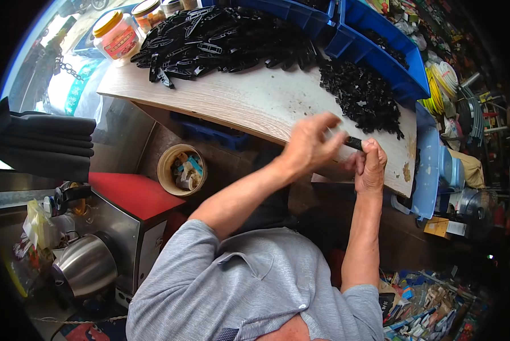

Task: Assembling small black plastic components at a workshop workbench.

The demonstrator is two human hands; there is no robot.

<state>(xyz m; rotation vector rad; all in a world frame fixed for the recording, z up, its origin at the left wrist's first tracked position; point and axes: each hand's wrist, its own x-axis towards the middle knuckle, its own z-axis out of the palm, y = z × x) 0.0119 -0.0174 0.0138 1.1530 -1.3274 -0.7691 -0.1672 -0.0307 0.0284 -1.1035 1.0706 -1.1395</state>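
Observation:
My right hand [372,166] is closed on a small black plastic part [354,142], pinched between thumb and fingers above the table's front edge. Just left of it is my left hand [314,142], its fingers curved toward the part and smeared by motion; whether they hold anything does not show. Close beyond both hands, a heap of small black pieces [363,94] lies on the light wood-grain table [232,94]. Farther back on the left spreads a large pile of long black plastic parts [221,42].
Blue bins [402,74] with black pieces line the table's far side. A jar with a yellow lid [115,37] stands at the far left. Below the table are a round bucket of scraps [167,186] and a red-topped metal box [127,193]. A steel kettle [84,264] sits lower left.

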